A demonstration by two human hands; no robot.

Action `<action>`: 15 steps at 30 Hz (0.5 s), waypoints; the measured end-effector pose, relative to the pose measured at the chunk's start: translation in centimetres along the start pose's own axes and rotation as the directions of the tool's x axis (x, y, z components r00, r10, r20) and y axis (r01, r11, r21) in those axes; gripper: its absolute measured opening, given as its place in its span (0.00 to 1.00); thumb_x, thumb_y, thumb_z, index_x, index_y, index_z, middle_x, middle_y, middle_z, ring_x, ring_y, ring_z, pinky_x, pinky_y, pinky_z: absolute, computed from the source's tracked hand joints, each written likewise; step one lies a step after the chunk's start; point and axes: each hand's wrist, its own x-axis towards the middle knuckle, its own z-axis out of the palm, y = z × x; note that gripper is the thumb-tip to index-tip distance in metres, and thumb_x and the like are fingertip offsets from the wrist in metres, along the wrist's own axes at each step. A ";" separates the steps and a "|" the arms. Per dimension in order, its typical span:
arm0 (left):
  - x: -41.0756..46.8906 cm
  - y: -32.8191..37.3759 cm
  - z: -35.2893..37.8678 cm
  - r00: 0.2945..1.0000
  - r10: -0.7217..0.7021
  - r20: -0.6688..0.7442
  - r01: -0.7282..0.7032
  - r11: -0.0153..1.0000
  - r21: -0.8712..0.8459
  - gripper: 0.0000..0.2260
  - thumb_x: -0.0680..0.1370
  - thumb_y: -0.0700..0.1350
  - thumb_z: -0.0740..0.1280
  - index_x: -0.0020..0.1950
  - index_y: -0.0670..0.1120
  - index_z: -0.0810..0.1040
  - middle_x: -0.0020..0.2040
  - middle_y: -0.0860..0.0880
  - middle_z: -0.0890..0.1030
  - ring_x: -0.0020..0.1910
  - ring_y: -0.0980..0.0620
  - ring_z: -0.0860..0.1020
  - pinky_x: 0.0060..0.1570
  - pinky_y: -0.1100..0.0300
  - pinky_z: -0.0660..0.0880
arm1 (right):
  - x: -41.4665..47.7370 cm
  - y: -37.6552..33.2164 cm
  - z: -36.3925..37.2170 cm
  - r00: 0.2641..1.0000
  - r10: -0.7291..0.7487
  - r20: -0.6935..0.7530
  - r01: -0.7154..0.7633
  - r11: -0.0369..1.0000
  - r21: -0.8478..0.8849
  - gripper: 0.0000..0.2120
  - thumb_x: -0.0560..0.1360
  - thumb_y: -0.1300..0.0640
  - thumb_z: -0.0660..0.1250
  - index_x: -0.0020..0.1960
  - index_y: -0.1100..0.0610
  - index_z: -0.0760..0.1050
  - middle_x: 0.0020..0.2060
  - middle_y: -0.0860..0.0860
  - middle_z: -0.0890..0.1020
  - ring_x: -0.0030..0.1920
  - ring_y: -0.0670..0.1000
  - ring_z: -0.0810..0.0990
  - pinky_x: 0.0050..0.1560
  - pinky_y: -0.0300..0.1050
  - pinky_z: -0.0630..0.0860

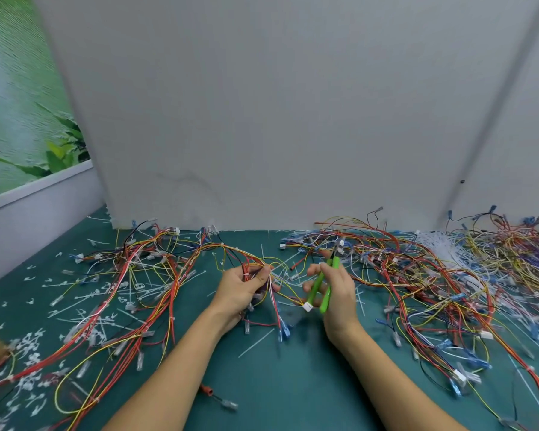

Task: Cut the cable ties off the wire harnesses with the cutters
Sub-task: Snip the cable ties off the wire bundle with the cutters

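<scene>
Near the middle of the teal table mat (pixel 262 384), the left hand (pixel 238 290) pinches a light, floppy red-and-yellow wire harness (pixel 252 265) beside its white cable tie (pixel 246 277). The right hand (pixel 339 295) grips green-handled cutters (pixel 316 287) with the handles apart. Holding close to the tie should steady it.

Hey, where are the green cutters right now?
In the head view, the green cutters are gripped in the right hand, just right of centre over the teal mat, beside the left hand holding a wire harness.

We are working bare-armed, forearms showing uncovered to the near edge, our left hand (pixel 242 290) and right hand (pixel 340 295) going bare.
</scene>
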 end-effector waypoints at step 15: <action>-0.3 -0.1 0.7 0.993 0.051 -0.111 -0.069 0.983 -0.169 0.05 0.78 0.40 0.70 0.48 0.38 0.80 0.38 0.41 0.84 0.31 0.52 0.83 0.26 0.65 0.69 | 0.3 1.4 -2.7 0.862 -0.021 0.507 0.473 0.396 -0.787 0.22 0.66 0.44 0.68 0.60 0.44 0.76 0.42 0.33 0.78 0.35 0.46 0.75 0.40 0.46 0.75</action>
